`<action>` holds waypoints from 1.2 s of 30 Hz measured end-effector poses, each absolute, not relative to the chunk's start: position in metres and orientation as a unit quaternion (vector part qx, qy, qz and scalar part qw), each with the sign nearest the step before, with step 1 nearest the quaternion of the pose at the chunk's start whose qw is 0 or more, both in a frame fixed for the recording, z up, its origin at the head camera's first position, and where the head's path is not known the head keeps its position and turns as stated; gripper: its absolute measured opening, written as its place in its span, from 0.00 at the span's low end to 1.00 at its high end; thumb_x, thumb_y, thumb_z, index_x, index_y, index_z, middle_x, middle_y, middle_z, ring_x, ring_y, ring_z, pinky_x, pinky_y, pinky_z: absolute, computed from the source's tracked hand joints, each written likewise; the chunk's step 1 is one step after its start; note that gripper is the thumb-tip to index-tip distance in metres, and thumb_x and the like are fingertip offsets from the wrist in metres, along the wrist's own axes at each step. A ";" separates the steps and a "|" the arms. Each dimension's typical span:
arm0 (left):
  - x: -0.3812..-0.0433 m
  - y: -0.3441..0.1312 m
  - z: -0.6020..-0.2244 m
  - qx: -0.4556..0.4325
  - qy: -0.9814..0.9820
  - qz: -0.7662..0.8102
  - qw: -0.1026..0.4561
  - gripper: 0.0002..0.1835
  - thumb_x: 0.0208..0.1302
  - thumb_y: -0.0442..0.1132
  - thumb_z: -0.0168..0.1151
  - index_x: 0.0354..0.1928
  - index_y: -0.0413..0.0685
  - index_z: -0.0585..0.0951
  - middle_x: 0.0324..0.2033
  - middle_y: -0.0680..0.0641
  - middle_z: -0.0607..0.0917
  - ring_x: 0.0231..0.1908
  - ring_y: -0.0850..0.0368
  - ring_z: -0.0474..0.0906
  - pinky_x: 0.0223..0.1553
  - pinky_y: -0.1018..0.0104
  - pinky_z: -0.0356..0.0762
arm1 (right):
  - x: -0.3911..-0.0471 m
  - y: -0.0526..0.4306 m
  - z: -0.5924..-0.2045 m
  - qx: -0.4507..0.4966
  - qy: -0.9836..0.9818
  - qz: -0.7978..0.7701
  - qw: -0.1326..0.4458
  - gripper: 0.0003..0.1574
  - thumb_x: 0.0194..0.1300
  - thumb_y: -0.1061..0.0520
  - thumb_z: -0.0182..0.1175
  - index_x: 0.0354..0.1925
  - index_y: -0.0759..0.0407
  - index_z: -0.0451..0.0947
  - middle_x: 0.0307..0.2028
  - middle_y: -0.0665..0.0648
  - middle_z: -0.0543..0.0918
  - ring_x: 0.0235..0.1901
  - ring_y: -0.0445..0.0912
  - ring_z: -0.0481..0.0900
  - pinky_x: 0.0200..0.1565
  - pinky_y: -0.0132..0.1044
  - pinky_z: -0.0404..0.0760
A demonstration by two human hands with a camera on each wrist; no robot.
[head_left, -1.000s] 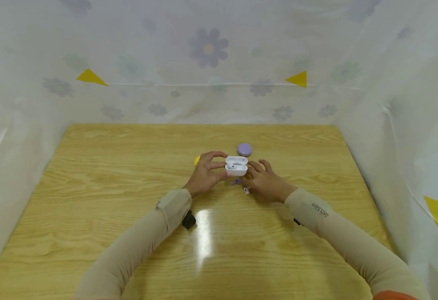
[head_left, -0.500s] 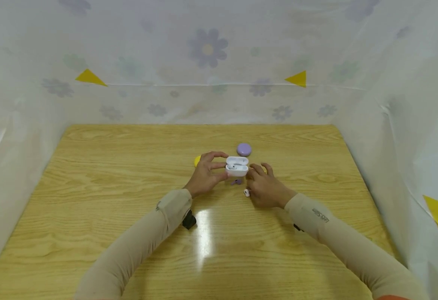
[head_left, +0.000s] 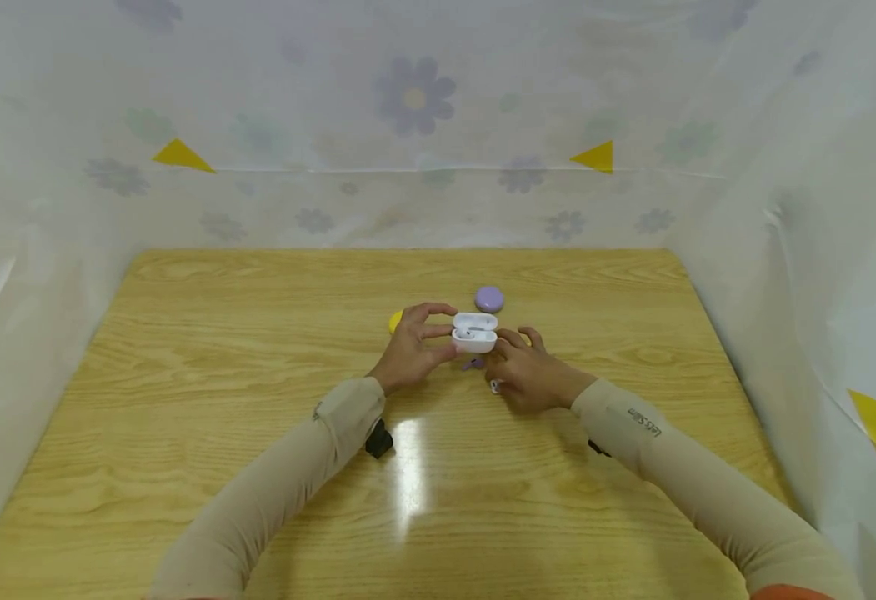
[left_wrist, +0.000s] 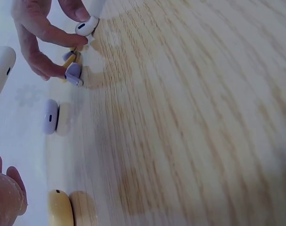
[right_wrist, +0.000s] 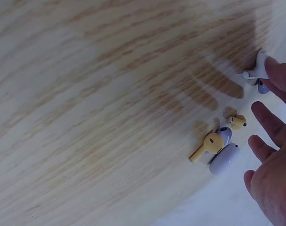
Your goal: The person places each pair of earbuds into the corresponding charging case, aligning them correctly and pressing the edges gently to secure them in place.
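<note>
My left hand holds a white earbud case with its lid up, thumb below and fingers along its left end. One white earbud sits in the left slot of the case. Just right of it, my right hand is low over the table, pinching a second white earbud between thumb and index finger. Its other fingers spread loosely beyond. A purple earbud lies below the case; in the right wrist view another purple earbud lies behind a yellow earbud.
A round purple case stands behind the white one. Partly behind my left hand is a yellow case. Another yellow earbud lies near the right fingers. Pale flowered sheeting walls the wooden table at back and sides.
The right thumb and index finger have closed round the white earbud, which shifted slightly toward the right and now shows less. The left hand keeps the case almost still.
</note>
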State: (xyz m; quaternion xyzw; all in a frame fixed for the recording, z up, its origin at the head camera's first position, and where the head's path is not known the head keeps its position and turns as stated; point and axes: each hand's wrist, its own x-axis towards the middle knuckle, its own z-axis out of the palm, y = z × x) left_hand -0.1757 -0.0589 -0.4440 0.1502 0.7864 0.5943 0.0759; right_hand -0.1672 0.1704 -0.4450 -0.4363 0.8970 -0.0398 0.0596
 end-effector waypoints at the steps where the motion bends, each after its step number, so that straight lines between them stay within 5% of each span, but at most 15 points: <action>1: -0.177 -0.059 -0.447 0.153 0.789 0.591 0.068 0.26 0.47 0.40 0.68 0.51 0.52 0.74 0.56 0.50 0.73 0.63 0.56 0.53 0.64 0.50 0.47 | -0.167 0.170 -0.445 -0.435 0.897 -0.043 0.058 0.08 0.58 0.51 0.57 0.38 0.47 0.77 0.55 0.54 0.68 0.63 0.58 0.57 0.56 0.64 0.53; 8: -0.178 -0.058 -0.450 0.167 0.798 0.577 0.046 0.21 0.47 0.41 0.69 0.46 0.48 0.79 0.55 0.49 0.75 0.61 0.57 0.55 0.64 0.51 0.47 | -0.168 0.172 -0.437 -0.383 0.919 -0.092 0.020 0.06 0.57 0.51 0.57 0.33 0.51 0.76 0.50 0.57 0.73 0.60 0.58 0.61 0.56 0.61 0.53; 13: -0.177 -0.057 -0.449 0.175 0.802 0.570 0.041 0.17 0.48 0.42 0.68 0.41 0.43 0.81 0.57 0.51 0.72 0.61 0.57 0.55 0.64 0.51 0.47 | -0.174 0.178 -0.425 -0.322 0.930 -0.153 -0.087 0.08 0.54 0.54 0.62 0.30 0.57 0.75 0.48 0.60 0.74 0.58 0.60 0.63 0.54 0.61 0.53; 22: -0.179 -0.054 -0.445 0.163 0.788 0.592 0.048 0.23 0.47 0.40 0.68 0.48 0.50 0.76 0.54 0.46 0.77 0.62 0.57 0.56 0.64 0.51 0.47 | -0.185 0.170 -0.395 -0.280 0.894 -0.244 -0.250 0.11 0.51 0.58 0.65 0.31 0.64 0.76 0.48 0.64 0.74 0.57 0.61 0.63 0.53 0.60 0.53; 36: -0.180 -0.055 -0.444 0.184 0.808 0.559 0.017 0.20 0.49 0.44 0.67 0.44 0.42 0.81 0.55 0.53 0.73 0.62 0.57 0.55 0.64 0.51 0.50 | -0.176 0.154 -0.401 -0.355 0.878 -0.231 -0.224 0.12 0.48 0.56 0.67 0.31 0.59 0.78 0.50 0.61 0.73 0.57 0.59 0.64 0.53 0.58 0.55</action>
